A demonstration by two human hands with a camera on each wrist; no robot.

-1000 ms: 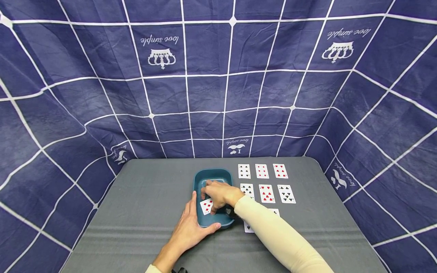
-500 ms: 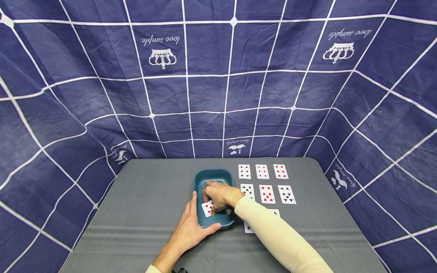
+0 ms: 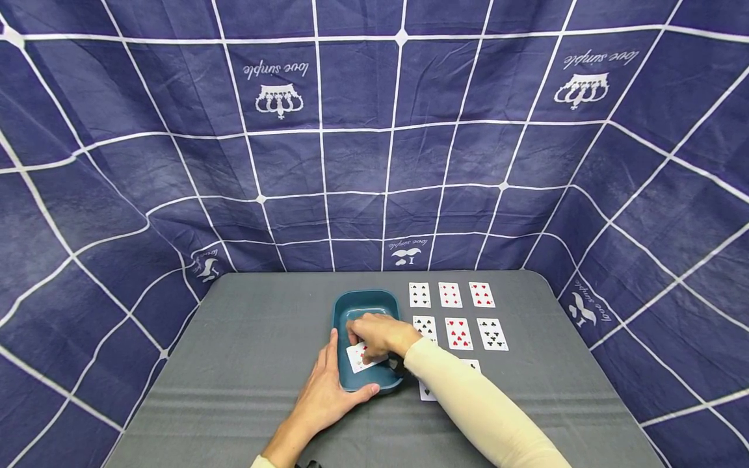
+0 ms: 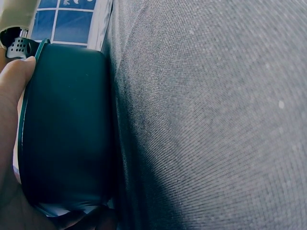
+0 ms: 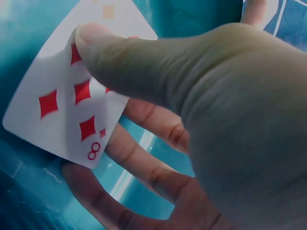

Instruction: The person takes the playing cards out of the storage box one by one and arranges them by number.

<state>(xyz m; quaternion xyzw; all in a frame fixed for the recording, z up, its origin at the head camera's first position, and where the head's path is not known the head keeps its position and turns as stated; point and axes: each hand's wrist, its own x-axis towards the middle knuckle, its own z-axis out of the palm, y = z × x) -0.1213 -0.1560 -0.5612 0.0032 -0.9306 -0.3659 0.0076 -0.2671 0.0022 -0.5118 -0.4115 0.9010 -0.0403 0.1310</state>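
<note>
A teal tray (image 3: 365,298) sits on the grey table. Against its near left corner rests my left hand (image 3: 324,390), straight fingers along the left wall and thumb on the near rim. The left wrist view shows that thumb (image 4: 21,72) beside the tray's outer wall (image 4: 67,124). My right hand (image 3: 380,333) reaches into the tray and pinches an eight of diamonds (image 3: 357,361). In the right wrist view the thumb lies over the card's (image 5: 48,103) face, with the other fingers (image 5: 129,148) partly beneath and beside it.
To the right of the tray, playing cards lie face up in rows, such as a spades card (image 3: 419,294), a hearts card (image 3: 458,333) and a clubs card (image 3: 493,334). My right sleeve (image 3: 474,403) partly covers the nearest row. Blue gridded cloth (image 3: 351,162) hangs behind.
My right hand has shifted slightly toward me inside the tray, and the card has turned under it. My left hand and the cards on the table stay in place.
</note>
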